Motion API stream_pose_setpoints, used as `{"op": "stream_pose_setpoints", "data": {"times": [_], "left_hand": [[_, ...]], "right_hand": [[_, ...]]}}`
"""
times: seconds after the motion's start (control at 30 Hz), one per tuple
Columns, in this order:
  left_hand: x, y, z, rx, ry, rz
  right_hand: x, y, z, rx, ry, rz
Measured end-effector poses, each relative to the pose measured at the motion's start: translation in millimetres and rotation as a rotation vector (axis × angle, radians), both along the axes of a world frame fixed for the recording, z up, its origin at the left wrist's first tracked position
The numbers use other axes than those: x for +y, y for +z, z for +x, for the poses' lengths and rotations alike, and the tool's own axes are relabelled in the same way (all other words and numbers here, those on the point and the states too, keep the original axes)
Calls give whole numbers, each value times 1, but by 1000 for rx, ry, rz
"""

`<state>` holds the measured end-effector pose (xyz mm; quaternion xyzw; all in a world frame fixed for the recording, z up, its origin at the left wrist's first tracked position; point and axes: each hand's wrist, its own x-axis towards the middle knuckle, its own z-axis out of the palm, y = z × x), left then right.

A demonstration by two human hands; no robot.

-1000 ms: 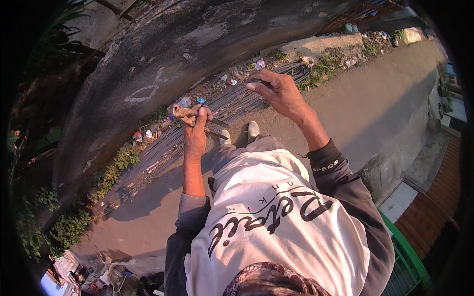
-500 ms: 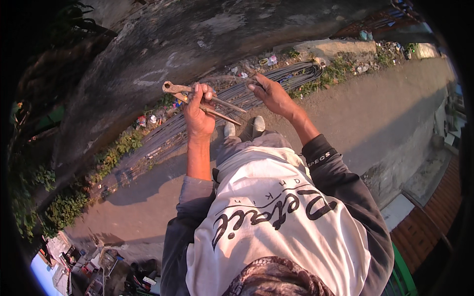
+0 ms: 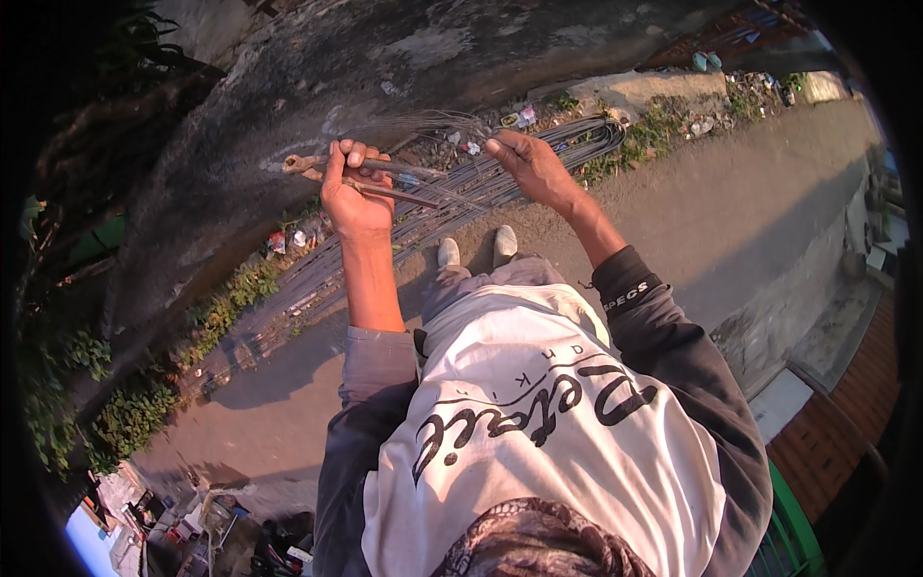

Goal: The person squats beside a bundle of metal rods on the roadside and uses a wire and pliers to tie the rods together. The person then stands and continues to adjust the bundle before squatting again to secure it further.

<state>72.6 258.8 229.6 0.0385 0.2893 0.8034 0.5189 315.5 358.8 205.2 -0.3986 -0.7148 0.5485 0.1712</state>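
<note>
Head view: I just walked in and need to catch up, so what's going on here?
A person stands outdoors, working with both hands raised. The left hand holds rusty pincers, their handles apart. The right hand pinches thin wires, which fan out toward the left. Below, long grey rods lie bundled on the ground beside a wall, looped at one end.

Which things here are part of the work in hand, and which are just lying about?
Part of the work:
pincers, in the left grip
thin wires, in the right grip
probably the long grey rods, bundled below

Apparently just lying about:
scattered litter beside the rods
mixed clutter at lower left
</note>
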Motion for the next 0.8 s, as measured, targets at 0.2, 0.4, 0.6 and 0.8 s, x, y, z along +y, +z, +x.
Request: {"op": "stream_pose_setpoints", "data": {"times": [0.2, 0.4, 0.6, 0.8], "left_hand": [[6, -4, -7, -55, 5, -27], [4, -8, -18, -42, 53, -49], [-2, -1, -29, 27, -4, -102], [-12, 31, -24, 225, -62, -203]], "right_hand": [[-7, -25, -7, -70, 69, -28], [-48, -44, -11, -86, 129, -167], [-62, -36, -17, -18, 157, -395], [-14, 7, 10, -63, 9, -115]]}}
